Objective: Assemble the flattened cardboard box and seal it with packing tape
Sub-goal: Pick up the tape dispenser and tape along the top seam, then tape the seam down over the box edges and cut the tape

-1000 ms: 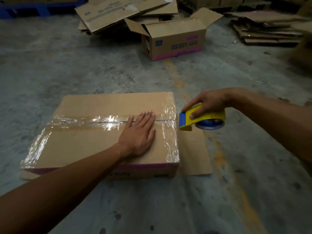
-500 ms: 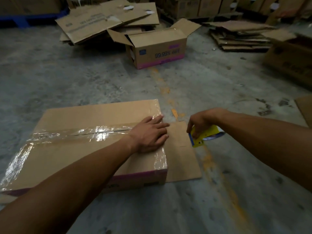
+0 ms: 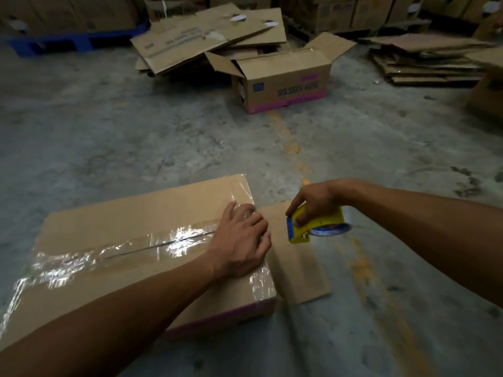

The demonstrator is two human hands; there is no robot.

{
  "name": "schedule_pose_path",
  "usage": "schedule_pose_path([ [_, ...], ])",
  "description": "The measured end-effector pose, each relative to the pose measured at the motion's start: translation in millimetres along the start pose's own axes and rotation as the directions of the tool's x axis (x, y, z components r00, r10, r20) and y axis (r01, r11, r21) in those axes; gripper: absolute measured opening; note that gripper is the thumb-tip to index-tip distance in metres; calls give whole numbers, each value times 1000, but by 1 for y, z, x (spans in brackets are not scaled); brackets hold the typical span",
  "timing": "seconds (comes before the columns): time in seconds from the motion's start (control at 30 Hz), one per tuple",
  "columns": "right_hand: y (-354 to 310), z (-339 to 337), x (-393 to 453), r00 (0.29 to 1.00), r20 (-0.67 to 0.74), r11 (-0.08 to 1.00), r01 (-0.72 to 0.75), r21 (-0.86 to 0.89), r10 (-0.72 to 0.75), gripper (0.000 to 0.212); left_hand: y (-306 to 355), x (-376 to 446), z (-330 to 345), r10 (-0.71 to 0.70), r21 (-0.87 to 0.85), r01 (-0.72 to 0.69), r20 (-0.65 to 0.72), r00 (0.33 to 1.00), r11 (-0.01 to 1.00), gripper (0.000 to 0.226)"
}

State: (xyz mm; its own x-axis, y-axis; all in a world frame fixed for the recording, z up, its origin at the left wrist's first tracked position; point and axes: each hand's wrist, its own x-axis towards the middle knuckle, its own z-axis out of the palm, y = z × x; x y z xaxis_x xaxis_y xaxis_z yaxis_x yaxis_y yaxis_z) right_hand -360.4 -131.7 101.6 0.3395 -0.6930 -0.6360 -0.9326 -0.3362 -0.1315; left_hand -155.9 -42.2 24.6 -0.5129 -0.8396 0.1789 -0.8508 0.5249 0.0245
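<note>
A closed cardboard box (image 3: 130, 224) lies on the concrete floor, its top seam covered by shiny clear tape (image 3: 114, 254) that also runs along the left and right edges. My left hand (image 3: 241, 243) rests on the box's right edge at the seam end, fingers curled over the edge. Just right of the box, my right hand (image 3: 315, 201) grips a yellow and blue tape dispenser (image 3: 313, 227) with a blue-cored roll, held above a flat cardboard sheet (image 3: 299, 268). Dispenser and box are apart.
An open box with a pink band (image 3: 285, 83) stands farther ahead. Flattened cardboard piles (image 3: 206, 36) lie behind it and at the back right (image 3: 427, 61). A blue pallet (image 3: 68, 43) sits at the back left. A faded yellow floor line (image 3: 359, 268) runs past the sheet.
My left hand slid right along the seam to the box's right edge. My right hand with the dispenser dipped low, then lifted slightly. The view tilted up.
</note>
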Motion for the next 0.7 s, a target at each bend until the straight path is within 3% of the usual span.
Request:
schedule_pose_path([
  [0.2,-27,-8,5,995,-95,993,30,116,-19,46,0,-7,0,-119,29,119,-10,993,992,43],
  [0.27,-28,-14,1,986,-168,981,44,191,-11,45,-3,-7,0,-119,-70,119,-6,993,990,39],
  [0.37,-18,-24,-7,955,-295,890,128,438,8,42,-18,-1,-6,-221,-393,179,-64,973,902,28],
  [0.47,-8,-33,-18,963,-265,615,239,751,-50,44,-39,22,-28,-511,-707,294,-110,852,643,20],
  [0.53,-6,-37,-26,953,-267,422,301,855,-140,46,-50,34,-55,-664,-862,413,126,737,295,26],
  [0.6,-11,-41,-32,933,-292,314,348,883,-210,48,-56,38,-80,-524,-811,572,541,658,-120,54],
  [0.63,-15,-43,-35,926,-301,275,358,892,-227,47,-58,38,-90,-389,-734,634,673,629,-246,69],
  [0.7,-24,-48,-39,923,-305,217,355,909,-233,44,-62,38,-101,-209,-655,673,752,625,-343,81],
])
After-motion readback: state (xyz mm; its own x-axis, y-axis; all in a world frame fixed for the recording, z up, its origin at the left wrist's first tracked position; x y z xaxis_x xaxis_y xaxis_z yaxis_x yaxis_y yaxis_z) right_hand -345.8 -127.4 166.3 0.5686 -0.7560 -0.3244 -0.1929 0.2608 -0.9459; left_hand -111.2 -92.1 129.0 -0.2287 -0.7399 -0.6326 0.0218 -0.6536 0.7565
